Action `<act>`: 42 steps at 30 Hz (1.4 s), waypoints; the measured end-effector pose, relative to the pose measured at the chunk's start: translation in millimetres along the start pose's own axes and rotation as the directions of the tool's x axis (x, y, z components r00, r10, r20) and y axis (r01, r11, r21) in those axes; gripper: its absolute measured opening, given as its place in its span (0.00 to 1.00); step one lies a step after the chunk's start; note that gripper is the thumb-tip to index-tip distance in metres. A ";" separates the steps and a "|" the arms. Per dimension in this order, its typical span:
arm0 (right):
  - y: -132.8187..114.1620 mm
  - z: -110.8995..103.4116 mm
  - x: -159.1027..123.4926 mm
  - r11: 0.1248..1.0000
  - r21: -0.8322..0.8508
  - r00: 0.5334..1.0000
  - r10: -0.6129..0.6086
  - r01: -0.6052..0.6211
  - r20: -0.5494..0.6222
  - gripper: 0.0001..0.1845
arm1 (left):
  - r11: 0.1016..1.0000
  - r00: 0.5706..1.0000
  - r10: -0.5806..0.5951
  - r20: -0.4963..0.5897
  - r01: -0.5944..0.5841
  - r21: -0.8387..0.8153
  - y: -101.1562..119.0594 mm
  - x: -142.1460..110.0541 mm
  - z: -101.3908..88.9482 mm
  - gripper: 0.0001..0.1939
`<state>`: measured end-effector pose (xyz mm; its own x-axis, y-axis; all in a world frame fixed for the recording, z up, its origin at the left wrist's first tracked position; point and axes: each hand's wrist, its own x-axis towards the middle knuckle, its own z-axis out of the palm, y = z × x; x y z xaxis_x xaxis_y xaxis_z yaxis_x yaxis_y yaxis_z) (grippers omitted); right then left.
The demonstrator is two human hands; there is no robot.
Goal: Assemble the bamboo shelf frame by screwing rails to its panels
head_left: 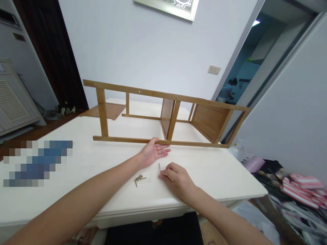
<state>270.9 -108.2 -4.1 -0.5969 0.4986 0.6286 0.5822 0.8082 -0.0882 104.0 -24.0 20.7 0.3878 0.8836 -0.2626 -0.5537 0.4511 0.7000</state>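
A wooden shelf frame [172, 119] lies on its side on the white table [122, 204], with panels set between its rails. My left hand [152, 153] is palm up at the frame's near lower rail, thumb against the rail and fingers spread. It holds nothing that I can see. Lower right of it, my right hand [177, 178] pinches a thin metal rod [159, 167], which points upward; its lower end is hidden by the fingers. Several brass-coloured screws [139, 178] lie in a small pile on the table beside my left forearm, by a clear plastic bag [146, 177].
Behind the frame's left end lies a loose wooden panel [108, 110]. A pixelated blue patch [41, 163] covers something on the table's left. Striped cloth [302, 189] and other items are heaped right of the table. Through the doorway a person [227, 92] is partly visible.
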 end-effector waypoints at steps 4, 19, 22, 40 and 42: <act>-3.4 3.0 2.1 0.998 0.056 0.998 0.039 -0.042 0.056 0.06 | 1.000 1.000 0.007 -0.014 -0.007 -0.003 0.2 -0.3 0.8 0.21; -10.2 -9.9 6.9 0.983 0.171 0.978 0.028 -0.064 0.209 0.11 | 1.000 1.000 -0.002 0.004 0.002 0.000 -1.4 2.3 -2.3 0.22; -10.8 -10.4 6.8 0.978 0.198 0.982 0.023 -0.061 0.187 0.10 | 1.000 1.000 0.001 0.006 -0.001 -0.002 -1.7 2.2 -1.5 0.22; 101.8 -23.4 37.0 0.867 -0.470 0.975 0.217 -0.165 0.057 0.13 | 1.000 1.000 -0.024 -0.020 0.024 0.007 3.7 2.5 -2.1 0.26; 105.2 -19.6 37.2 0.874 -0.447 0.968 0.243 -0.192 0.059 0.12 | 0.998 0.999 -0.052 -0.011 0.052 0.038 8.0 -1.1 -2.0 0.29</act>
<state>320.8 -10.8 25.2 -0.4690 0.6975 0.5418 0.8700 0.4704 0.1475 97.6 -21.1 25.3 0.4077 0.8604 -0.3058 -0.5044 0.4914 0.7100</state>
